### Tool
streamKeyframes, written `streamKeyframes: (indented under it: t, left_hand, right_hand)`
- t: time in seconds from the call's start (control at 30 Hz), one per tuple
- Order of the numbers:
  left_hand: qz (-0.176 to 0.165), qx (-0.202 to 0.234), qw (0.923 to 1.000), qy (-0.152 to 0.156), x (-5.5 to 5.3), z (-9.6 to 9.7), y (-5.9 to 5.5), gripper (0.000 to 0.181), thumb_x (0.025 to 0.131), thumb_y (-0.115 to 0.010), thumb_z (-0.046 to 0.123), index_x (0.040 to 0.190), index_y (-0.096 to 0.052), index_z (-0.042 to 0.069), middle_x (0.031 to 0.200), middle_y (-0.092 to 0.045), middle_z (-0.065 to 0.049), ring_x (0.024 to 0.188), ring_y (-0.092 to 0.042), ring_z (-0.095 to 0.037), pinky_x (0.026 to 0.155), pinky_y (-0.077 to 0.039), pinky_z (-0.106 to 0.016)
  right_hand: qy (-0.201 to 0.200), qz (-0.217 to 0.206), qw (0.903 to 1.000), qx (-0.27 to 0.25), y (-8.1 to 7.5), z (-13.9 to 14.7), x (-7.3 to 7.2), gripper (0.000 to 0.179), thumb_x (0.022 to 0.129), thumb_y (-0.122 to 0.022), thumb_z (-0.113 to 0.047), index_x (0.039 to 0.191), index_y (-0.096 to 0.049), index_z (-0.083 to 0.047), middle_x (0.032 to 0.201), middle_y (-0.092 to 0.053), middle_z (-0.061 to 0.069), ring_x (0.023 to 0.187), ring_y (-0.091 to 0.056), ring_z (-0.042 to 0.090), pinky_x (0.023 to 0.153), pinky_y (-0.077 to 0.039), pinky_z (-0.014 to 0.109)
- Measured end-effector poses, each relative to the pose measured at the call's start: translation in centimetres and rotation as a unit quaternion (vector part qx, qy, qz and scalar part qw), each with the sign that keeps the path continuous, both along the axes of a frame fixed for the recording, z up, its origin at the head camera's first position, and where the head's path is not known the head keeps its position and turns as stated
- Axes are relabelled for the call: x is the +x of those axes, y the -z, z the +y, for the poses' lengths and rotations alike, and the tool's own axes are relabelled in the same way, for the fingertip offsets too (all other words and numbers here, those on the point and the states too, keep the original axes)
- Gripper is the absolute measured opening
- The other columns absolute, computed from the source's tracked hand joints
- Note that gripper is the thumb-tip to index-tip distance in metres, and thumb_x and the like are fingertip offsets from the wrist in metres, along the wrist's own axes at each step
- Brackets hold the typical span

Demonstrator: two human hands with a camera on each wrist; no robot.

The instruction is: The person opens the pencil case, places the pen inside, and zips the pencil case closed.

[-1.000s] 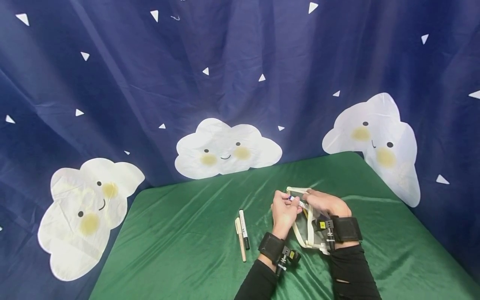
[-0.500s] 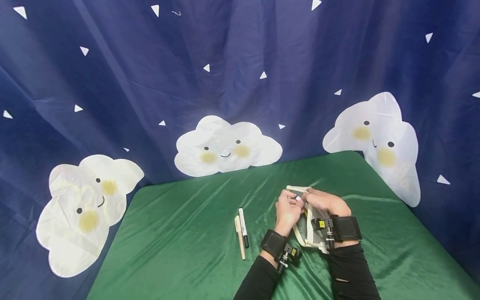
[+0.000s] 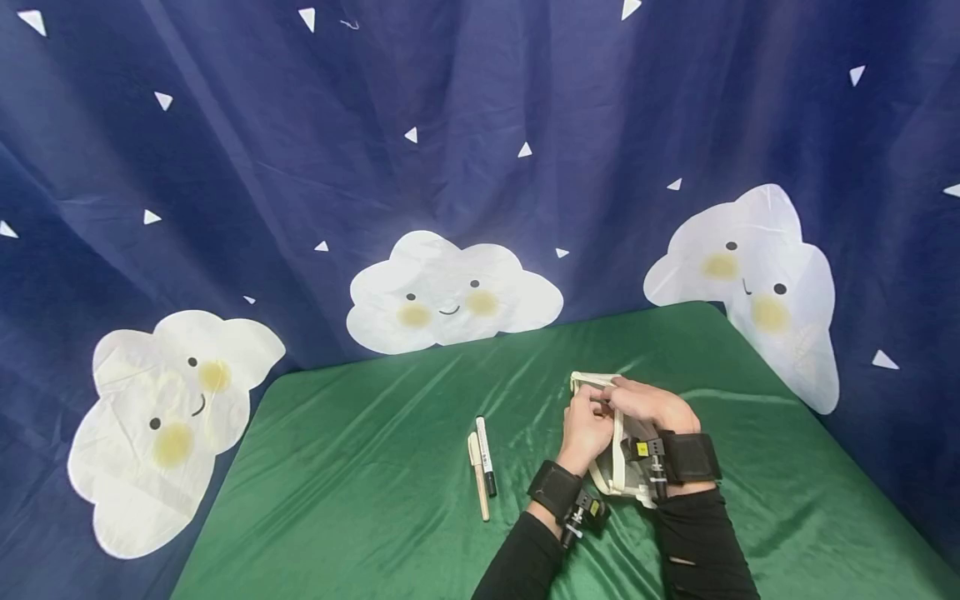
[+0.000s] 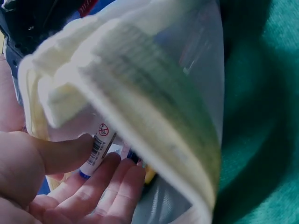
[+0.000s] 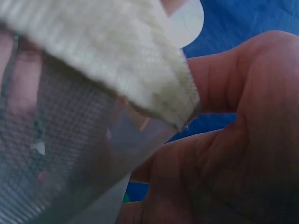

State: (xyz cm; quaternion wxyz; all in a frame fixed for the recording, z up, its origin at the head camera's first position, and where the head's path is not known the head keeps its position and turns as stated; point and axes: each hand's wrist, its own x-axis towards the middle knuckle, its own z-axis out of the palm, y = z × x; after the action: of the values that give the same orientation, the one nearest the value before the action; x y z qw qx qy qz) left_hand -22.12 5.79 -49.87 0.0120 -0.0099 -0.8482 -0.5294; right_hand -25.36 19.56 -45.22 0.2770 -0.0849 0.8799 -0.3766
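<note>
A see-through mesh pouch (image 3: 618, 454) with cream trim stands open on the green cloth, under both hands. My right hand (image 3: 660, 407) grips its upper edge; in the right wrist view the trim (image 5: 154, 79) lies between thumb and fingers. My left hand (image 3: 587, 433) reaches into the mouth of the pouch. Seen from the left wrist, its thumb and fingers pinch a white marker (image 4: 99, 148) with a blue end and a printed barcode. Deeper inside, a yellow and black item (image 4: 150, 175) shows partly; the other contents are hard to make out.
Left of the hands, a white marker with a black cap (image 3: 486, 454) and a beige pen (image 3: 478, 477) lie side by side on the green cloth (image 3: 360, 467). A dark blue curtain with white clouds (image 3: 453, 292) hangs behind the table.
My left hand has moved right and into the pouch, carrying the marker, which is now hidden in the head view. The right hand stays at the pouch edge.
</note>
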Motion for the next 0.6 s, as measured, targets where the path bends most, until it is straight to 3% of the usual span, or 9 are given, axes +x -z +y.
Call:
streamKeyframes:
  t: [0.17, 0.4, 0.6]
  left_hand:
    - [-0.024, -0.003, 0.9994, 0.024, 0.04, 0.0, 0.11, 0.021, 0.088, -0.065, 0.002, 0.104, -0.064, 0.016, 0.086, -0.079, -0.005, 0.069, -0.066, -0.006, 0.058, -0.043, -0.019]
    - [-0.025, -0.021, 0.9988, 0.036, -0.12, -0.07, 0.25, 0.029, 0.087, -0.065, 0.001, 0.111, -0.07, 0.016, 0.089, -0.08, -0.003, 0.072, -0.068, -0.005, 0.06, -0.045, -0.018]
    - [-0.026, -0.029, 0.9983, 0.043, -0.22, -0.23, 0.03, 0.031, 0.088, -0.064, 0.003, 0.115, -0.072, 0.017, 0.081, -0.075, -0.003, 0.064, -0.057, -0.004, 0.056, -0.041, -0.019]
  right_hand:
    - [0.0, 0.002, 1.0, -0.002, -0.12, 0.24, 0.15, 0.081, 0.1, -0.038, -0.04, 0.158, -0.013, 0.01, 0.166, -0.01, 0.033, 0.153, -0.01, 0.054, 0.122, -0.022, 0.063]
    - [0.007, -0.014, 0.9999, -0.003, -0.09, 0.2, 0.12, 0.078, 0.102, -0.036, -0.042, 0.16, -0.01, 0.005, 0.167, -0.008, 0.031, 0.153, -0.009, 0.054, 0.12, -0.024, 0.066]
    - [0.002, -0.007, 1.0, 0.003, -0.09, 0.21, -0.01, 0.076, 0.103, -0.034, -0.04, 0.16, -0.012, 0.005, 0.167, -0.01, 0.03, 0.153, -0.008, 0.054, 0.121, -0.022, 0.065]
